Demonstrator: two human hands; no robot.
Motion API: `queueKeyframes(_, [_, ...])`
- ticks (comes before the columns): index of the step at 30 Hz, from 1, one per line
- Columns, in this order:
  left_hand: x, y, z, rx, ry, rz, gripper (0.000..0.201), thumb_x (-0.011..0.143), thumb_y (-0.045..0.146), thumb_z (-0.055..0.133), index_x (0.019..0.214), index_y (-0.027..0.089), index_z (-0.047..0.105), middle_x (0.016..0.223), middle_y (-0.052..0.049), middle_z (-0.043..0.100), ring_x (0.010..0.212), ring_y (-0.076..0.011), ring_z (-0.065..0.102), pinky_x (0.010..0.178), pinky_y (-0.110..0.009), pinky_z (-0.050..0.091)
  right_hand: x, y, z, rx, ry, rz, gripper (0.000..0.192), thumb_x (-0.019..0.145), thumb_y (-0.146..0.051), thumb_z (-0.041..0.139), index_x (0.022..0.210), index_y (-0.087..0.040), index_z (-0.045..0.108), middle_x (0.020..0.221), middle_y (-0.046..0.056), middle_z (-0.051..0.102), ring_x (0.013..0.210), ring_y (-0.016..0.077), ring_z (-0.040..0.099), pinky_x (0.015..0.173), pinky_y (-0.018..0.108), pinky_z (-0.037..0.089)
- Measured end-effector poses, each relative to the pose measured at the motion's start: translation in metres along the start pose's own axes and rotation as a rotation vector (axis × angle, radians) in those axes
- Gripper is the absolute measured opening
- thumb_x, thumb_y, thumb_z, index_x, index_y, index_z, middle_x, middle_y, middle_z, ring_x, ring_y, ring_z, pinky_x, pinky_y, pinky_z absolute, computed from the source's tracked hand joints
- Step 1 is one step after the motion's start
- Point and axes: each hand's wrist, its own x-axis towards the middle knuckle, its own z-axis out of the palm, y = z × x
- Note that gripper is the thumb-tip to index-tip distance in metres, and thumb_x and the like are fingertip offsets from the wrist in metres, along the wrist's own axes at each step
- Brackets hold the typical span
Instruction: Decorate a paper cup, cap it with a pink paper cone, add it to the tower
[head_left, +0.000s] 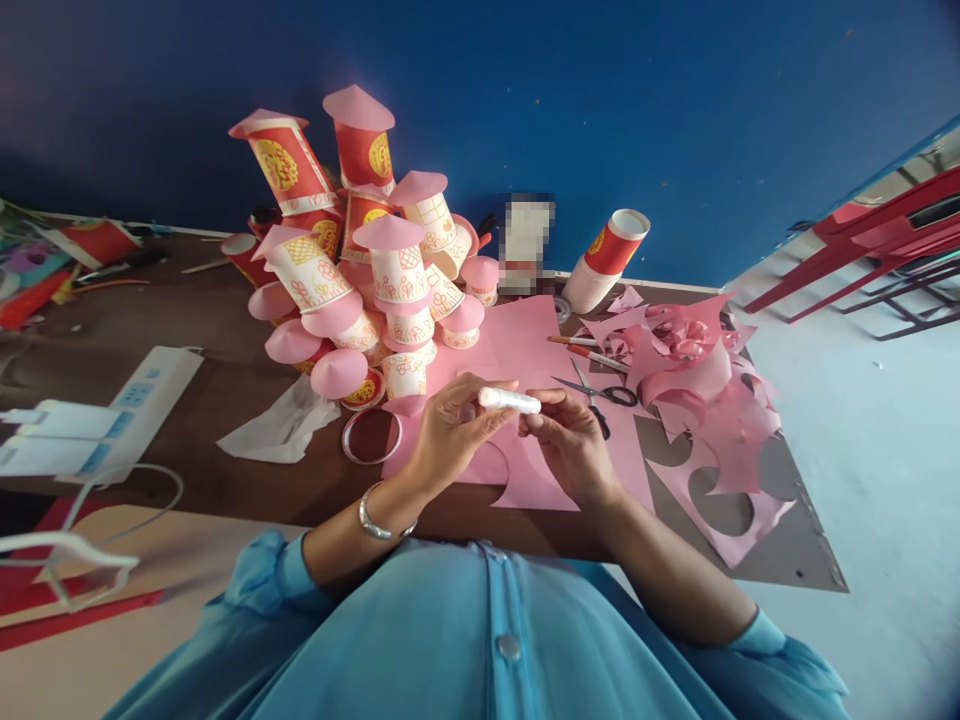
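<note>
A slim white glue stick (510, 401), a smooth plastic cylinder, lies level between both hands above the near middle of the table. The left hand (450, 430) pinches its left end with curled fingers; a metal bangle (375, 522) rings that wrist. The right hand (570, 440) closes its fingertips around the right end. Beneath them lies a flat sheet of pink paper (525, 350) with round cut-outs along its near edge. Just beyond the right hand rest scissors (600, 392) with black handles, blades pointing left. To the right, curled pink paper offcuts (712, 400) pile up, full of circular holes. Far left of the hands rises a stack of paper cups (375, 270), red and white with printed patterns, each capped by a pink paper cone. A clear tape ring (371, 438) lies near the left wrist, and a white power strip (112, 410) sits at the far left on the dark brown table (225, 340).
</note>
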Motion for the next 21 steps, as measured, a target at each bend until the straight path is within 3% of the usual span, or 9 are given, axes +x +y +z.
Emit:
queueKeyframes(2, [-0.0007,-0.0008,0.0004,-0.038,-0.004,-0.056,0.027,0.088,0.038,0.081,0.11,0.022,0.083,0.085,-0.002,0.069,0.076,-0.0127,0.058,0.065,-0.025,0.048,-0.0001,0.0011,-0.0004,0.005,-0.012,0.007,0.032,0.066,-0.032,0.099,0.092,-0.027,0.08,0.077,-0.004,0.073,0.067,0.0113,0.067,0.068,0.025,0.059])
queueKeyframes(5, [-0.0003,-0.0015,0.0004,-0.082,-0.042,-0.065,0.029,0.087,0.04,0.082,0.109,0.022,0.083,0.09,-0.004,0.071,0.078,-0.0141,0.061,0.067,-0.026,0.051,-0.0005,0.001,0.0007,0.032,-0.1,0.069,0.036,0.077,-0.048,0.091,0.103,-0.026,0.079,0.081,-0.001,0.074,0.07,0.014,0.068,0.066,0.027,0.059])
queueKeyframes(8, [0.0,-0.0023,0.0004,-0.091,-0.068,-0.043,0.028,0.086,0.039,0.082,0.107,0.022,0.083,0.09,-0.004,0.071,0.077,-0.0143,0.062,0.066,-0.026,0.051,-0.0005,0.0,0.0034,0.019,-0.138,0.093,0.037,0.082,-0.054,0.085,0.102,-0.023,0.08,0.073,0.0,0.072,0.061,0.0128,0.064,0.059,0.025,0.056])
queueKeyframes(11, [-0.0011,-0.0017,0.0007,-0.085,-0.057,-0.048,0.026,0.085,0.037,0.083,0.107,0.023,0.083,0.088,-0.003,0.069,0.078,-0.0138,0.061,0.068,-0.026,0.05,-0.0004,-0.0011,0.0057,0.006,-0.077,0.037,0.028,0.077,-0.045,0.091,0.094,-0.024,0.083,0.067,-0.001,0.072,0.058,0.0108,0.063,0.059,0.023,0.054])
queueKeyframes(16, [-0.0022,0.0004,-0.0006,-0.15,-0.064,-0.166,0.029,0.086,0.039,0.081,0.11,0.022,0.079,0.083,0.001,0.059,0.067,-0.0099,0.047,0.061,-0.024,0.042,0.0,-0.0014,0.0043,-0.044,-0.023,-0.02,0.03,0.071,-0.044,0.095,0.093,-0.027,0.083,0.071,-0.001,0.075,0.061,0.0126,0.067,0.061,0.026,0.057])
queueKeyframes(21, [-0.0037,-0.0081,-0.006,-0.325,-0.076,-0.237,0.049,0.082,0.023,0.079,0.128,0.027,0.06,0.09,0.003,0.045,0.073,-0.0091,0.043,0.064,-0.02,0.04,-0.0051,-0.0059,-0.0037,-0.228,0.031,-0.213,0.024,0.083,-0.042,0.087,0.101,-0.027,0.081,0.075,-0.001,0.075,0.064,0.0142,0.07,0.064,0.029,0.061])
